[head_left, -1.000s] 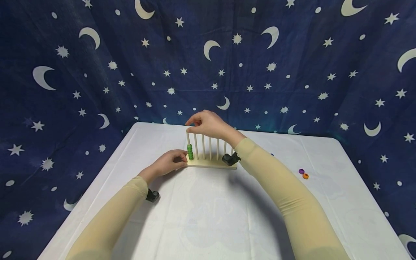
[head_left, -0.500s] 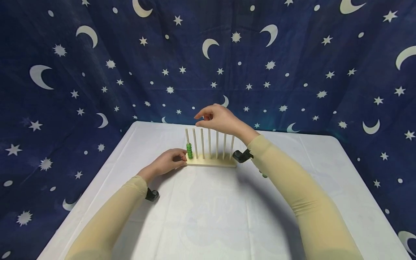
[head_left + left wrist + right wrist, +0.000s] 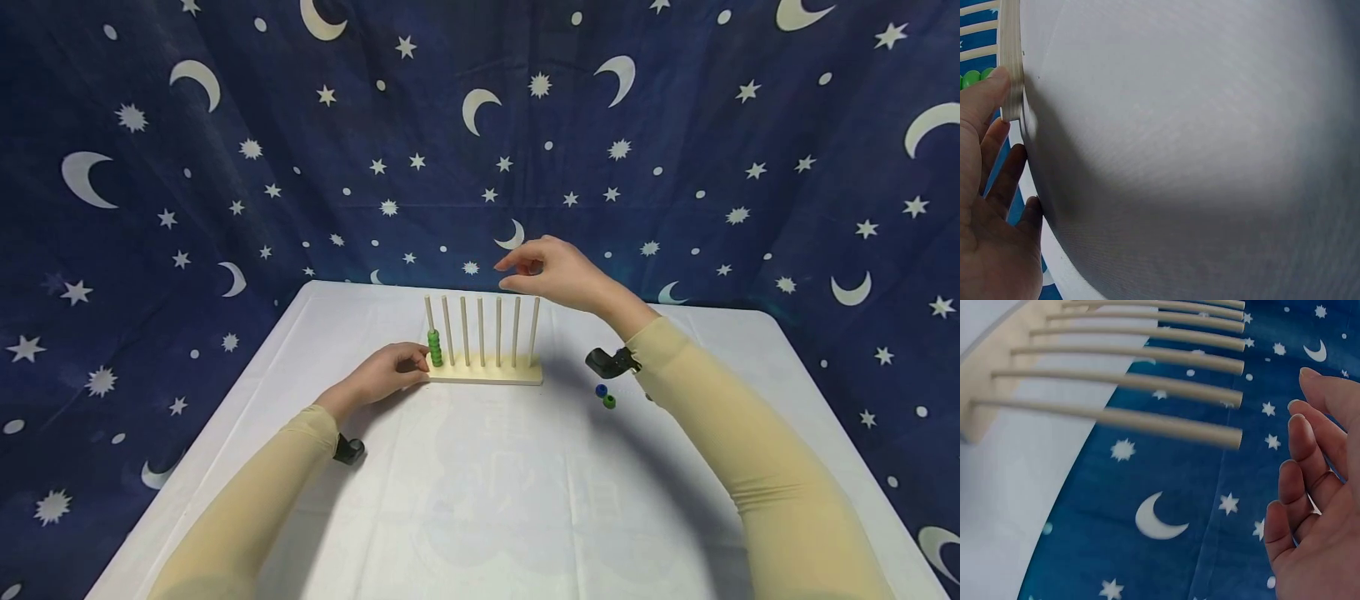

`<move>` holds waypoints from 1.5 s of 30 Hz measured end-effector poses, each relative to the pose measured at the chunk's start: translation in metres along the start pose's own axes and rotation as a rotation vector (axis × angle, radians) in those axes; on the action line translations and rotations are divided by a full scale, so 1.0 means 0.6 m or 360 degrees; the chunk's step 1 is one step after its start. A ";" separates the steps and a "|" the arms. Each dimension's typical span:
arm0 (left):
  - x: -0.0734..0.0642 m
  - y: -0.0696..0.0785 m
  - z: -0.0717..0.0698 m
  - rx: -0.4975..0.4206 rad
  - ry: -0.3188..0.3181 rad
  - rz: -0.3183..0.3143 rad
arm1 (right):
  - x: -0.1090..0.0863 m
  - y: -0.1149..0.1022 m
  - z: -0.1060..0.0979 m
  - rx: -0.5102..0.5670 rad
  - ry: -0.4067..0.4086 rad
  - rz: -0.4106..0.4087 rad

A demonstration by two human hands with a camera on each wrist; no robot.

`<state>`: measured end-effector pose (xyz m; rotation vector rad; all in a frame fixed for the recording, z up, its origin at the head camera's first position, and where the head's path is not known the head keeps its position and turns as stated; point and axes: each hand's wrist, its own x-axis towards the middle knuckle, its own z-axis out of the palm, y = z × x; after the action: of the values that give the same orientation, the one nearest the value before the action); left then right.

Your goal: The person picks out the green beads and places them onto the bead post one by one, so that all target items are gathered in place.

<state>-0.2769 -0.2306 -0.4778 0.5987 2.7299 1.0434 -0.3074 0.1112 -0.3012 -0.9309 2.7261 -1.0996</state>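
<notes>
A pale wooden peg stand (image 3: 487,377) with a row of upright pegs stands near the table's far side in the head view. Green beads (image 3: 435,348) are stacked on its leftmost peg; the other pegs are bare. My left hand (image 3: 388,371) pinches the left end of the base, thumb and index finger against the wood in the left wrist view. Up and to the right of the pegs, my right hand (image 3: 558,271) hangs in the air. Its fingers are loosely bent and nothing is between them in the right wrist view (image 3: 1319,469).
On the white table (image 3: 465,492), a loose blue bead (image 3: 602,390) and a green bead (image 3: 609,402) lie right of the stand. My right forearm (image 3: 757,450) covers part of the table's right side. A dark blue star-and-moon cloth (image 3: 420,100) hangs behind.
My right hand has moved right, away from the top of the leftmost peg. The blue and green beads have come into sight. My left hand stays on the base.
</notes>
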 end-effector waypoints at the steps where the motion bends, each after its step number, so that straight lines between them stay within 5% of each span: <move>1: 0.000 0.000 0.000 0.0004 0.0003 0.0001 | -0.005 0.005 -0.004 -0.0016 0.0005 0.0017; 14: -0.001 0.000 0.001 0.0014 0.0010 -0.0020 | -0.064 0.080 -0.029 -0.0122 0.0036 0.0171; 35: -0.004 0.001 0.003 0.0001 0.0006 -0.0056 | -0.206 0.211 -0.032 -0.0054 -0.0043 0.0447; 45: -0.001 0.006 0.002 0.0025 0.0021 -0.0046 | -0.267 0.261 -0.036 -0.0156 -0.0071 0.0558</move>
<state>-0.2750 -0.2276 -0.4760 0.5546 2.7520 1.0242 -0.2626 0.3014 -0.4129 -0.4507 2.7810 -0.8761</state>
